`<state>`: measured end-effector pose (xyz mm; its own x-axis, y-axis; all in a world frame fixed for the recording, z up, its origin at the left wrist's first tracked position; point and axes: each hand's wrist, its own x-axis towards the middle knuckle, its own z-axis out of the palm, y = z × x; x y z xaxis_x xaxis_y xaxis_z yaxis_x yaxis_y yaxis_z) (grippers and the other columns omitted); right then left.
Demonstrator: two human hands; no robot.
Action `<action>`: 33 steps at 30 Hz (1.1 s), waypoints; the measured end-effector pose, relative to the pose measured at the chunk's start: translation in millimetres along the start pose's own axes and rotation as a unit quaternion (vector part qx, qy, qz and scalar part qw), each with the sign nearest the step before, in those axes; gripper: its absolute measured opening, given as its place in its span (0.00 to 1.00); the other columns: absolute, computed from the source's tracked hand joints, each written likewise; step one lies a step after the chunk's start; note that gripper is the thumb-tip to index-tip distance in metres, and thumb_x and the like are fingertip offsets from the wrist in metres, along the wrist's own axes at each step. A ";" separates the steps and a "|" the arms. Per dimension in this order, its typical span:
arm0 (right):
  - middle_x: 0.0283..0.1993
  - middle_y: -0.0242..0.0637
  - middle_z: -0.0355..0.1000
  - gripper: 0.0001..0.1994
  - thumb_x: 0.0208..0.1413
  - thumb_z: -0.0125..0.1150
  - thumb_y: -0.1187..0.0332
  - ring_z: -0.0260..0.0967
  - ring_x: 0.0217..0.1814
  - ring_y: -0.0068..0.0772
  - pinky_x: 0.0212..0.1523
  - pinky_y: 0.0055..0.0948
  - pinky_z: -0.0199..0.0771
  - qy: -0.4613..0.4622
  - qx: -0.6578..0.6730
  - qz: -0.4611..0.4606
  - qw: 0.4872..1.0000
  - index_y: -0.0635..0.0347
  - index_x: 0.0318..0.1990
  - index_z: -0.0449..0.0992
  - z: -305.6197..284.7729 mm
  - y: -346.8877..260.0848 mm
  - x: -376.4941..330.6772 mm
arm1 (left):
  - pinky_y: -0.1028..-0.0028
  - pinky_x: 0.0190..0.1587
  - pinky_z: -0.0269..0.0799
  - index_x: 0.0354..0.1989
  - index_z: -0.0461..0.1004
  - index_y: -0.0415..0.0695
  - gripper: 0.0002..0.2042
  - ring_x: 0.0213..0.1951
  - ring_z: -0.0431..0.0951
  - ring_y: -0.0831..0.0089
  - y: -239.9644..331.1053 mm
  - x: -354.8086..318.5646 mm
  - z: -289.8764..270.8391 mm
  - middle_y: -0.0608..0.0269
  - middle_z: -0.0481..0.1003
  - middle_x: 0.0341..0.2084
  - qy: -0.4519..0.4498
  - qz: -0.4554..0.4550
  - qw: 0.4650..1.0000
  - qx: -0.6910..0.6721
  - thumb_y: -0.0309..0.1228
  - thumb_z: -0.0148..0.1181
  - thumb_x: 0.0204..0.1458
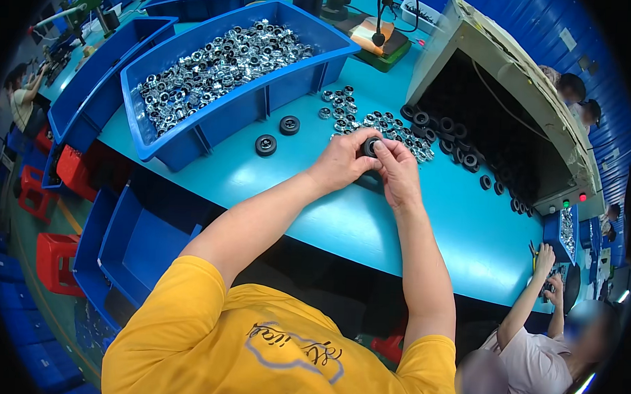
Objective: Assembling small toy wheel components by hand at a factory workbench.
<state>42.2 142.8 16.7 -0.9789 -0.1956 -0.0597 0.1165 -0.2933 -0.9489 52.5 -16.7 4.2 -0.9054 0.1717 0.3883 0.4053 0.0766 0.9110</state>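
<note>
Both hands meet over the turquoise table, pinching a small black rubber tyre [369,147] between them. My left hand [339,161] curls around its left side. The thumb and fingers of my right hand [398,174] press on it from the right; whether a hub sits inside, I cannot tell. Just beyond the hands lies a spread of shiny metal hubs [344,107]. Two black wheels, a nearer one [266,145] and a farther one [289,125], rest flat to the left. Loose black tyres [470,161] are heaped on the right, spilling from a box-like housing's dark opening.
A large blue bin [238,113] full of metal hubs stands at the far left. The beige housing [577,163] rises on the right. Empty-looking blue bins [141,235] and red stools [55,263] are left below the table. Another person's hands [546,267] work at the right.
</note>
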 end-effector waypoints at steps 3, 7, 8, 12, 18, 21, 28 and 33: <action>0.43 0.36 0.76 0.11 0.60 0.66 0.70 0.74 0.44 0.25 0.44 0.25 0.77 0.007 0.010 0.004 1.000 0.64 0.46 0.75 -13.2 5.6 4.4 | 0.75 0.43 0.77 0.54 0.72 0.42 0.22 0.37 0.79 0.78 13.8 -0.4 2.5 0.64 0.79 0.39 -0.019 0.021 0.996 0.090 0.22 0.68 0.50; 0.43 0.36 0.76 0.10 0.61 0.64 0.69 0.75 0.44 0.25 0.44 0.26 0.77 0.020 -0.013 0.001 1.000 0.64 0.45 0.75 -7.0 1.0 2.2 | 0.74 0.44 0.77 0.56 0.71 0.44 0.24 0.39 0.78 0.79 8.6 -0.7 0.6 0.67 0.78 0.40 -0.024 0.003 1.000 0.000 0.20 0.68 0.49; 0.42 0.36 0.76 0.10 0.62 0.64 0.68 0.75 0.43 0.24 0.44 0.26 0.77 0.014 0.007 0.004 1.000 0.64 0.45 0.75 -7.5 -2.0 1.9 | 0.75 0.44 0.76 0.56 0.71 0.44 0.25 0.40 0.77 0.79 9.9 -1.1 0.7 0.67 0.77 0.41 -0.035 -0.014 0.999 -0.039 0.20 0.68 0.49; 0.41 0.34 0.76 0.11 0.65 0.61 0.64 0.74 0.42 0.23 0.43 0.24 0.76 -0.018 0.050 0.001 0.999 0.62 0.45 0.75 -12.7 -2.9 3.6 | 0.75 0.46 0.76 0.59 0.69 0.45 0.27 0.41 0.77 0.79 11.8 1.0 -0.1 0.68 0.76 0.42 -0.036 -0.040 0.997 -0.061 0.19 0.68 0.49; 0.42 0.34 0.76 0.12 0.66 0.60 0.62 0.74 0.41 0.23 0.43 0.23 0.76 -0.022 0.037 0.005 0.999 0.62 0.45 0.75 -14.4 -0.9 5.7 | 0.76 0.46 0.76 0.58 0.70 0.43 0.24 0.41 0.77 0.80 7.8 1.7 -0.1 0.68 0.76 0.43 -0.031 -0.021 0.995 -0.088 0.19 0.66 0.51; 0.44 0.35 0.76 0.12 0.65 0.60 0.63 0.74 0.42 0.23 0.42 0.24 0.76 0.000 0.008 -0.015 1.000 0.63 0.47 0.75 -4.0 -7.0 -0.2 | 0.76 0.46 0.76 0.58 0.71 0.42 0.23 0.42 0.77 0.80 16.0 1.0 -2.1 0.67 0.77 0.42 -0.035 -0.008 0.998 -0.050 0.19 0.65 0.52; 0.44 0.36 0.76 0.13 0.63 0.63 0.65 0.74 0.42 0.23 0.41 0.24 0.77 0.017 0.002 -0.059 0.998 0.65 0.48 0.74 -5.5 -1.6 4.1 | 0.78 0.40 0.75 0.59 0.70 0.41 0.23 0.38 0.76 0.82 12.1 1.8 0.4 0.68 0.77 0.39 -0.028 -0.038 0.991 -0.122 0.20 0.65 0.53; 0.40 0.34 0.76 0.11 0.62 0.65 0.64 0.73 0.39 0.23 0.40 0.24 0.77 0.014 0.024 -0.047 0.999 0.63 0.43 0.75 -15.1 -0.7 4.4 | 0.82 0.29 0.71 0.59 0.71 0.42 0.22 0.32 0.74 0.86 11.0 1.7 -1.9 0.71 0.77 0.36 -0.039 -0.109 0.986 -0.119 0.23 0.66 0.54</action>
<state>35.3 156.3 12.4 -0.9901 -0.1392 0.0195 0.0313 -0.3539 -0.9347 55.2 -17.4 15.1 -0.9514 0.2527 0.1759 0.1522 -0.1106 0.9821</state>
